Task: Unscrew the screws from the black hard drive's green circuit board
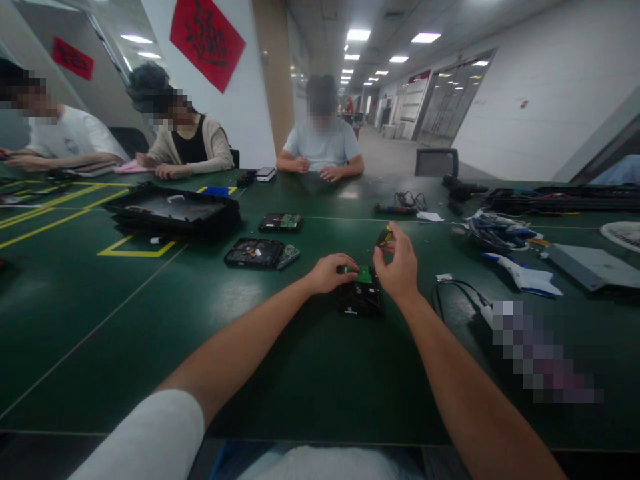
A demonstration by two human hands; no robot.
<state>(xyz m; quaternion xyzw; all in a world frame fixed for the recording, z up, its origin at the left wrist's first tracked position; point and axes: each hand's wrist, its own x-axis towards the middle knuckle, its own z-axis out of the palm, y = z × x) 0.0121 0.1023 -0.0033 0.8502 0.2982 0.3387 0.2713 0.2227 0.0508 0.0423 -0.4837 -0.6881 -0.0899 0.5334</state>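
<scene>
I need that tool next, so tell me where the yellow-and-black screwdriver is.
In the head view, the yellow-and-black screwdriver is just right of centre, gripped in the right hand above the black hard drive with a green circuit board, which the left hand touches.

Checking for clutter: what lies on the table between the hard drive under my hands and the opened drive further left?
In the head view, only bare green table lies between the hard drive and the opened drive.

Big dark green tabletop [125,313] with yellow tape lines [50,223] — white walls, red paper hangings [207,41], a long corridor [385,143] under ceiling light panels [425,37], plus an empty grey chair [437,162] at the far side.
</scene>
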